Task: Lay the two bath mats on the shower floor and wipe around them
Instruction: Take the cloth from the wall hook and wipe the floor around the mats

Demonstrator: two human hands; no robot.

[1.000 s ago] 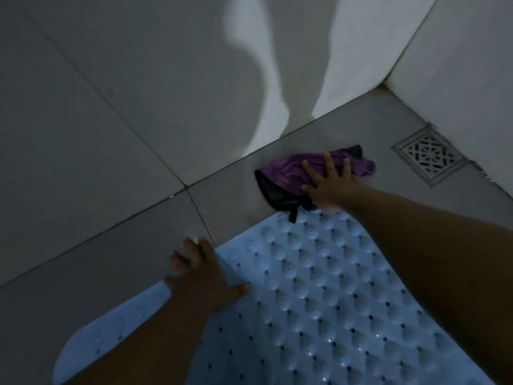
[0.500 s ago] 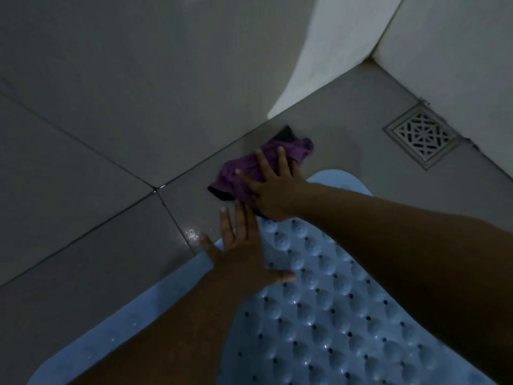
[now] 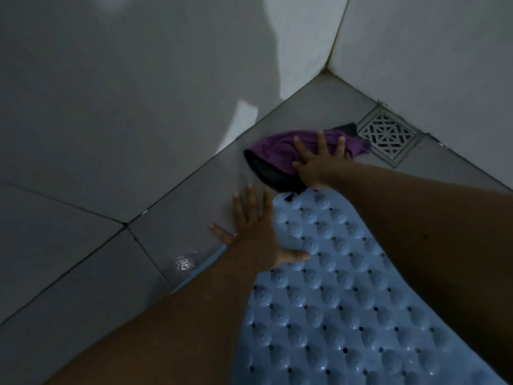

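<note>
The right hand (image 3: 319, 165) presses flat, fingers spread, on a purple cloth (image 3: 280, 151) on the shower floor (image 3: 177, 218), just beyond the far end of the blue bath mat (image 3: 333, 301) and beside the square drain grate (image 3: 387, 134). The left hand (image 3: 255, 234), also flat and released, straddles the mat's left edge. The mat's long axis runs from the person toward the tiled wall corner (image 3: 329, 68). A second mat is not visible.

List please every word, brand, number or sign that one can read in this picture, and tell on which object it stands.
There is no readable text in this view.
The blue bath mat carries only raised bumps and small holes.
The purple cloth under the right hand shows no label.
The floor drain has only a lattice pattern.
The wall tiles are plain.
</note>
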